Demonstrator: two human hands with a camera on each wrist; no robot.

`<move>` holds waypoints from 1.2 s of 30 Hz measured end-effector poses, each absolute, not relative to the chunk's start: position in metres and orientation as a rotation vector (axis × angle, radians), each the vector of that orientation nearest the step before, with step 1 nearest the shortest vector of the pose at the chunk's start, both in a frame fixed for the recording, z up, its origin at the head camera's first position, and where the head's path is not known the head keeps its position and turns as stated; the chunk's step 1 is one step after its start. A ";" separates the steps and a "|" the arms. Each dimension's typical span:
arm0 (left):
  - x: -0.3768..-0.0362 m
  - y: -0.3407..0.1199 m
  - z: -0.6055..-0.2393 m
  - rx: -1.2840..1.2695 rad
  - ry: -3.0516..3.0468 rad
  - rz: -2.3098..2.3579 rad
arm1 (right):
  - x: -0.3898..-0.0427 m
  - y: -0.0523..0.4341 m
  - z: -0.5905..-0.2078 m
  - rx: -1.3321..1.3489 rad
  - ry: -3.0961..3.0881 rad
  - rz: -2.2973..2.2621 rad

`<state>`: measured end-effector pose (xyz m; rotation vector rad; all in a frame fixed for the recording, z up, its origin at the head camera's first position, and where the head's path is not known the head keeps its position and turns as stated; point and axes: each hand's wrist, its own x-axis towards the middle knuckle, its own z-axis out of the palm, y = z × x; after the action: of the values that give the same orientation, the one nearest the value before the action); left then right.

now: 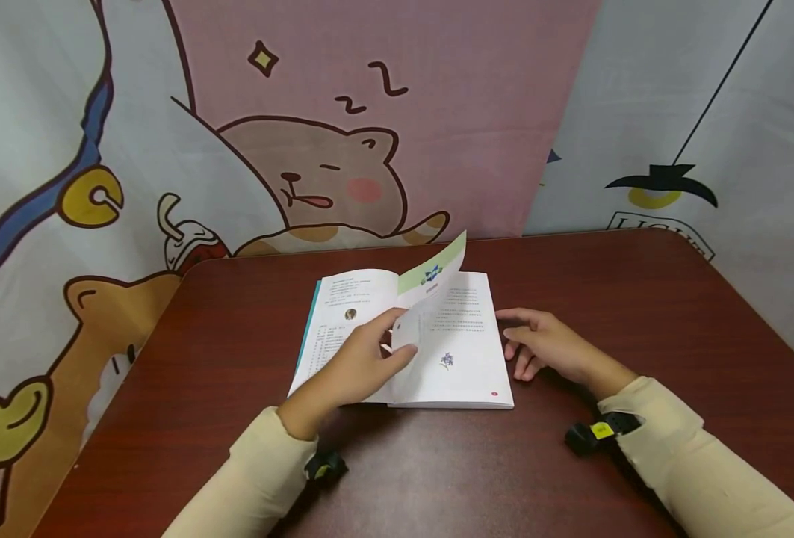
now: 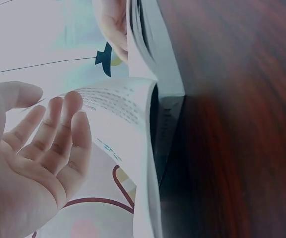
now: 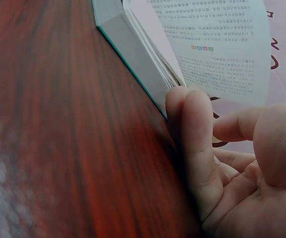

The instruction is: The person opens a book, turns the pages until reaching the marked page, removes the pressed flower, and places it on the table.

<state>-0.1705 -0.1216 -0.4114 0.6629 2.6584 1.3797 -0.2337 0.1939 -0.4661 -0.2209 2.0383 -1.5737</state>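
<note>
An open book [image 1: 467,381] with printed pages and a teal cover edge lies on the table. One page [image 1: 440,280] with a green top band stands lifted and curved over the right side. My left hand [image 1: 363,359] reaches over the left page, with the lifted page between its thumb and fingers. In the left wrist view, that hand [image 2: 43,144] has loosely bent fingers near the page's edge. Beside the book's right edge rests my right hand [image 1: 551,347], loosely bent. In the right wrist view, fingertips of this hand [image 3: 222,158] are at the page edges [image 3: 157,59].
The dark red wooden table [image 1: 625,291] extends around the book. Behind it hangs a cloth backdrop [image 1: 477,112] with cartoon animals. Black devices are strapped to both wrists, such as the right wrist camera [image 1: 588,437], below cream sleeves [image 1: 679,441].
</note>
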 end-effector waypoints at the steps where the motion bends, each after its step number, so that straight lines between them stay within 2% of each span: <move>1: -0.171 -0.122 -0.410 0.643 2.644 1.405 | -0.234 0.194 -0.466 -0.221 2.038 -1.573; 22: -0.177 -0.144 -0.387 0.455 2.627 1.681 | -0.234 0.194 -0.464 -0.214 2.026 -1.584; 36: -0.188 -0.162 -0.386 0.265 2.662 1.737 | -0.234 0.194 -0.466 -0.219 2.039 -1.575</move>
<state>-0.1882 -0.1621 -0.3861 0.2655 2.6615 1.7372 -0.2340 0.1938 -0.4656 -0.2189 2.0391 -1.5755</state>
